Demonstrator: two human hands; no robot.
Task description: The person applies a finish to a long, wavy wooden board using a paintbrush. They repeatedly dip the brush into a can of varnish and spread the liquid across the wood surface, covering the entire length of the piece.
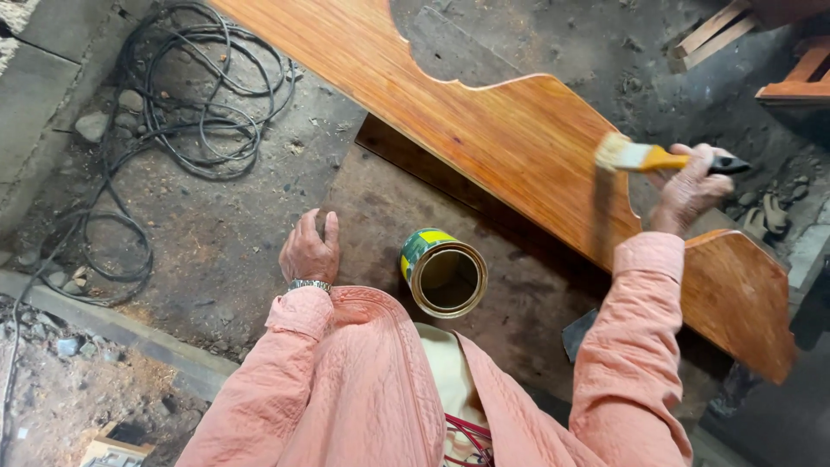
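Note:
A long glossy orange-brown wooden board (pixel 484 112) with a curved cut-out edge runs diagonally from the upper left to the lower right. My right hand (pixel 692 186) grips a paintbrush (pixel 644 157) with a yellow ferrule and dark handle, its pale bristles just above the board's surface. An open round tin (pixel 443 272) with a green and yellow label stands on a dark flat panel (pixel 380 186) below the board. My left hand (pixel 309 248), with a metal watch band at the wrist, rests fingers-down on that panel's left edge, holding nothing.
Black cables (pixel 186 104) lie coiled on the dusty ground at the upper left, with small stones around them. A concrete kerb (pixel 121 329) crosses the lower left. Wooden pieces (pixel 778 52) sit at the upper right, and sandals (pixel 765 216) lie at the right.

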